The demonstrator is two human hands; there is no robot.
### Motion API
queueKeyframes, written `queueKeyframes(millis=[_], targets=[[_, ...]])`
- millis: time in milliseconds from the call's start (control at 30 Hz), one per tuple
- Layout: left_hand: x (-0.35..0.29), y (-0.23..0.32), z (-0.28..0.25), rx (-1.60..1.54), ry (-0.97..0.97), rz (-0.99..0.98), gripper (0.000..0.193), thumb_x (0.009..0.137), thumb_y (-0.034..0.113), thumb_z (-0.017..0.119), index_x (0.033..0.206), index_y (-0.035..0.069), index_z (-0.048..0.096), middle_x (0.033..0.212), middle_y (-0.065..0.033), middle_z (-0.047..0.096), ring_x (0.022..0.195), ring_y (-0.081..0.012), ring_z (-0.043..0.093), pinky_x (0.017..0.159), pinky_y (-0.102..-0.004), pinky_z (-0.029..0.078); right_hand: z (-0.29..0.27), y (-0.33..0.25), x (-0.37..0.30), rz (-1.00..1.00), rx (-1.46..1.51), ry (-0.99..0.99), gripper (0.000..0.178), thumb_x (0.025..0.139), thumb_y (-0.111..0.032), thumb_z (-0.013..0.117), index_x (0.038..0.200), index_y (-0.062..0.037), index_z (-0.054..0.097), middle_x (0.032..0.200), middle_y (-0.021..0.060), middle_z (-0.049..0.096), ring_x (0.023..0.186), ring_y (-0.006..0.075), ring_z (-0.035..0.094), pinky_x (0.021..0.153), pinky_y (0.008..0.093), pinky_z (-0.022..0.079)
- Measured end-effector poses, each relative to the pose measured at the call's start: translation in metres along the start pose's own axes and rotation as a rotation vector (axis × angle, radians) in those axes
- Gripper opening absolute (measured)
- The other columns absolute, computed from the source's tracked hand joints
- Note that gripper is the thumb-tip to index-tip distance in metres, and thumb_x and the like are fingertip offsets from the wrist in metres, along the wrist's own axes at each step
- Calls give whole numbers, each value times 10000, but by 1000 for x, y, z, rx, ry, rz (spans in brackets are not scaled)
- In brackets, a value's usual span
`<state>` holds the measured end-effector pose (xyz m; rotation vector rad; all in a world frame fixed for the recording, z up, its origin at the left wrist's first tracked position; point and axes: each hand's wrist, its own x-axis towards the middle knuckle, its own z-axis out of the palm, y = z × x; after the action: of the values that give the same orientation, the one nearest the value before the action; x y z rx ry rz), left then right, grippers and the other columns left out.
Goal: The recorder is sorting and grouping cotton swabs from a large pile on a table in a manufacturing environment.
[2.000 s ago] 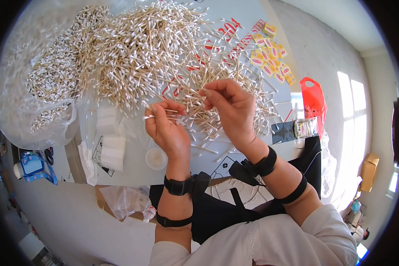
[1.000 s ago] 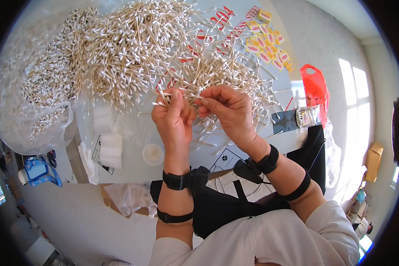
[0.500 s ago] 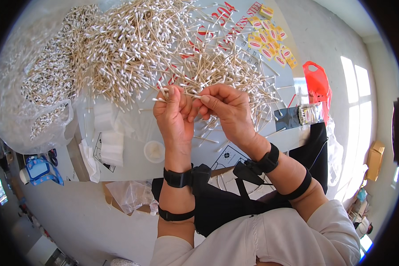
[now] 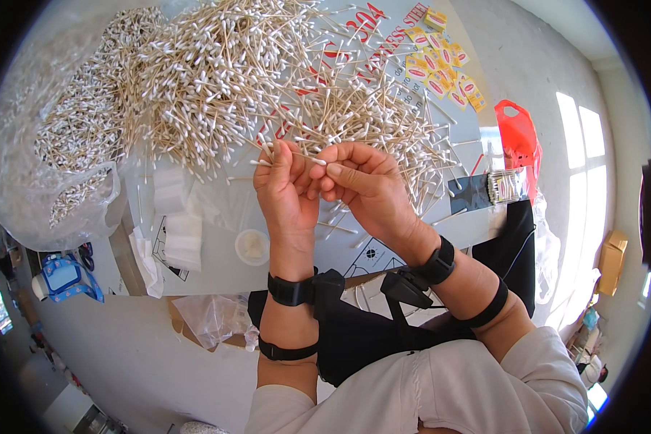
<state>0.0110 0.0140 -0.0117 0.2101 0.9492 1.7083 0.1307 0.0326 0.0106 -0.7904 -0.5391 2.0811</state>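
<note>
My left hand (image 4: 286,188) is closed around a few cotton swabs (image 4: 260,163), whose white tips stick out past the thumb. One swab of that group reaches across to my right hand (image 4: 369,184), where its white tip (image 4: 320,162) sits at the pinched thumb and forefinger. Both hands meet over the table's near half, fingertips almost touching. Just beyond them lies a loose pile of swabs (image 4: 372,119) with wooden sticks. A larger swab heap (image 4: 202,79) spreads to the far left.
A clear plastic bag (image 4: 87,184) full of swabs lies at the left. White pads (image 4: 183,241) and a small round clear lid (image 4: 252,247) rest nearer me. Yellow packets (image 4: 441,65) are scattered at the far right, beside a red bag (image 4: 519,141) and a packed swab bundle (image 4: 508,186).
My right fingertips have shifted slightly left along the swab, and its white tip now shows between the hands. The left hand has barely moved.
</note>
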Motion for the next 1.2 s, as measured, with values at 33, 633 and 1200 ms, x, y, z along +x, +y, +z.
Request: queueKeyframes(millis=[33,633,1200], targets=[[0,0,0,-15,-20,4,231,950,246,514,819,57,495,554,46,346,438,-47,321,366,-204,263,0,0,0,-6,-22,-8,98,868,-13,576,957,21,601,804,108,662,689,155,650,611,240,534],[-2,0,3,-37,3,-62,206,940,235,531,848,50,537,545,53,397,446,-29,416,401,-158,349,-2,-1,-2,-1,-36,-7,105,859,26,561,949,23,617,835,118,671,710,156,657,646,259,557],[-3,-2,2,12,-77,-25,254,927,264,556,872,19,523,540,54,336,432,-41,314,373,-201,270,-5,-7,-5,13,-38,-41,112,815,35,601,924,23,620,819,121,672,696,159,654,644,258,544]])
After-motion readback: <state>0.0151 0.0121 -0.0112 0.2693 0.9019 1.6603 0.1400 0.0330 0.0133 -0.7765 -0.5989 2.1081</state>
